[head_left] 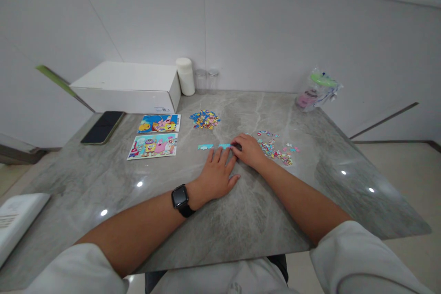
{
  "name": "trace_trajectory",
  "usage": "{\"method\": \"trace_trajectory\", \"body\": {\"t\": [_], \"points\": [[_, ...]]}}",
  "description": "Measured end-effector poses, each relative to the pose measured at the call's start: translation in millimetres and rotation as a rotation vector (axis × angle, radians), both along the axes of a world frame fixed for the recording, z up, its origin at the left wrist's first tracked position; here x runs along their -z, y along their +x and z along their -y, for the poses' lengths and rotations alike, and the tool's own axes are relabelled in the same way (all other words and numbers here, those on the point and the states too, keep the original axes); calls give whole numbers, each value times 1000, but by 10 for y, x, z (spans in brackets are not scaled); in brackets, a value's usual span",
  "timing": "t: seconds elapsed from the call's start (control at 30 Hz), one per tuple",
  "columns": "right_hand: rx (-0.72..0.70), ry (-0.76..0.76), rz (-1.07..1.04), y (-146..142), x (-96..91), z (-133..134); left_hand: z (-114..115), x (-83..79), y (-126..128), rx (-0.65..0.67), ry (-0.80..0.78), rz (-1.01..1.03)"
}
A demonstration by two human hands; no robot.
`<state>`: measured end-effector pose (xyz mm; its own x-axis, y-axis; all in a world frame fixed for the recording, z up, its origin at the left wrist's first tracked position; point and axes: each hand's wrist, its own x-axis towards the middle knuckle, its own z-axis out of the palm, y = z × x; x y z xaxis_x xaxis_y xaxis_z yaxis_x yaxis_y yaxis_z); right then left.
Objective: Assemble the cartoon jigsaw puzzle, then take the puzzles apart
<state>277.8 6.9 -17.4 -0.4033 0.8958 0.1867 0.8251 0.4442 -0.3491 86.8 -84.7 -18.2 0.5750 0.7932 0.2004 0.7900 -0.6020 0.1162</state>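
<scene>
My left hand [216, 177] lies flat on the table, fingers spread, fingertips at the lower edge of a short strip of joined light-blue jigsaw pieces [223, 145]. At the right end of that strip, the thumb and forefinger of my right hand [251, 151] are pinched together on a small jigsaw piece, mostly hidden by the fingers. A second light-blue strip [206, 147] lies just to the left, with a gap between the two. Loose mixed pieces [275, 152] are scattered right of my right hand. Behind my hands is a heap of blue and yellow pieces [206, 120].
Two cartoon picture cards, an upper one [159, 124] and a lower one [153, 146], lie left of the strips. Further left is a phone [103, 127]. A white box [126, 85], a white bottle [185, 77] and clear jars [212, 81] stand behind; a plastic-wrapped cup [315, 92] stands back right.
</scene>
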Motion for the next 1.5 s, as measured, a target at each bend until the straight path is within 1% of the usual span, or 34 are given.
{"method": "trace_trajectory", "body": {"t": [0.27,0.53,0.8,1.0,1.13,1.27,1.33,1.37,1.43,1.5], "points": [[-11,-6,30,3,-18,-3,-13,-24,8,1,-27,4],[22,22,72,-29,-74,40,-37,5,-9,29,-17,28],[-6,24,118,-5,-96,57,-38,25,-17,39,-13,54],[-19,34,137,-5,-119,64,-33,3,-13,29,-18,44],[-10,34,119,17,-159,38,-26,0,-18,32,-8,44],[31,61,75,69,-231,-1,-27,1,-16,39,-8,68],[56,76,75,104,-285,-17,-35,-25,-15,77,-16,87],[69,85,86,123,-319,-24,-41,-47,-14,119,-20,103],[106,103,134,166,-404,-35,-54,-108,-11,256,-34,143],[158,104,209,223,-509,-48,-63,-177,-5,436,-56,185]]}}
